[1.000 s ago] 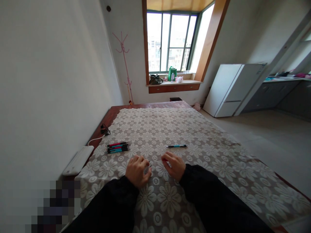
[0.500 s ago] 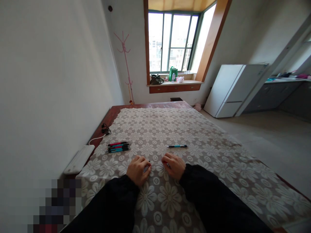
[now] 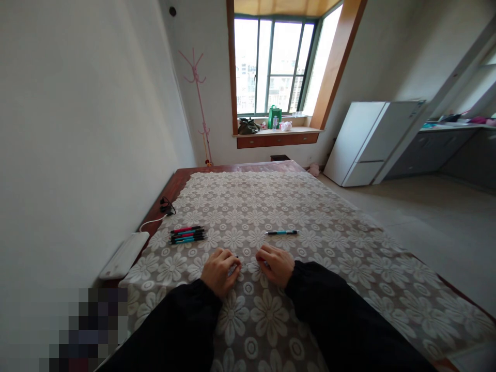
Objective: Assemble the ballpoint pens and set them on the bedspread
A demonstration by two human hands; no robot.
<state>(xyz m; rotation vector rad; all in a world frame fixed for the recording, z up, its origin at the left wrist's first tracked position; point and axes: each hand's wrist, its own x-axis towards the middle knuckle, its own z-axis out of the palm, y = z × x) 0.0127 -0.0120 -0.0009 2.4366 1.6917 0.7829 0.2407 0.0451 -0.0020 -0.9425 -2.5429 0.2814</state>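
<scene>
My left hand [image 3: 220,271] is closed in a pinch above the tablecloth, around a pen part whose dark end peeks out by the fingertips. Facing it, my right hand [image 3: 276,264] pinches a thin pale rod [image 3: 251,263], like a pen refill, which spans the gap toward the left fingertips. Whether the rod's tip enters the left hand's part I cannot tell. Just beyond the right hand lies a black and light-blue pen [image 3: 281,233]. Farther left, several red, blue and black pens [image 3: 188,235] lie side by side.
A flowered lace cloth [image 3: 248,201] covers the wooden table. A white power strip [image 3: 124,255] and black plugs [image 3: 167,206] lie along the left edge by the wall. Farther off stand a pink coat rack [image 3: 199,98], a window sill with bags, and a white fridge [image 3: 372,142].
Between the two pinches the thin pale rod now shows more plainly. Both hands keep nearly the same place; the whole view has shifted slightly. The pens on the cloth lie unmoved.
</scene>
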